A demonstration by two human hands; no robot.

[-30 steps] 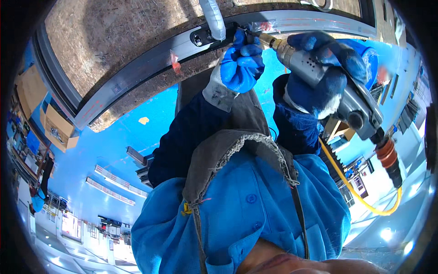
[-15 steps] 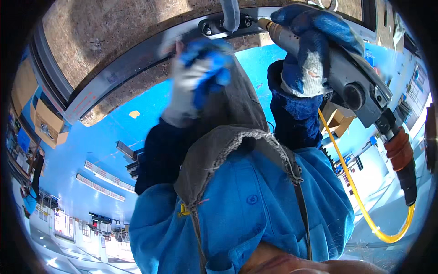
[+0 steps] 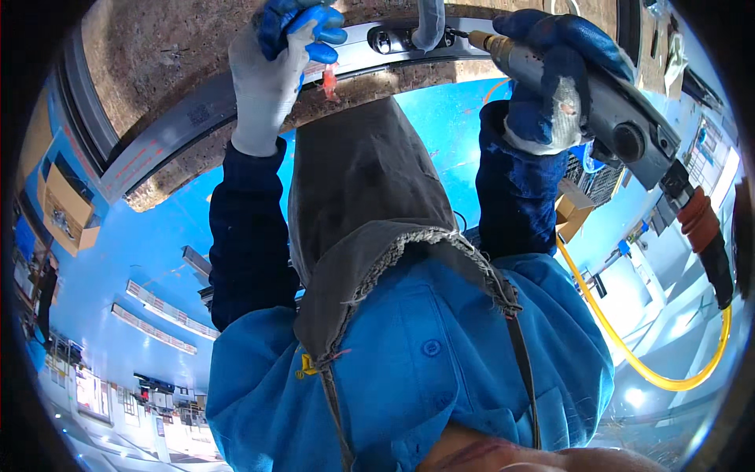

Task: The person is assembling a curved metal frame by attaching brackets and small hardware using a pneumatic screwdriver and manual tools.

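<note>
My right hand [image 3: 554, 71], in a blue-coated glove, grips a grey air-powered driver [image 3: 621, 126] with a brass-coloured nose. Its bit points left, close to a black fitting [image 3: 391, 39] set in a long grey metal profile [image 3: 212, 110]; whether they touch I cannot tell. My left hand [image 3: 287, 59], in a white and blue glove, is over the profile, left of the fitting. Its fingers are curled, and what they hold, if anything, is hidden. Just below them hangs a small red piece [image 3: 329, 82]. A grey tube [image 3: 430, 27] comes down across the fitting.
The profile rests on a brown speckled worktop [image 3: 173, 55]. A yellow air hose [image 3: 602, 326] loops down from the driver's end. Open cardboard boxes [image 3: 67, 204] stand at the left, and another box [image 3: 572, 208] is at the right. Long pale strips [image 3: 169, 311] lie on the blue floor.
My left hand has moved up and left, from in front of the apron to over the profile. The driver, still in my right hand, appears slightly farther right, as does the fitting.
</note>
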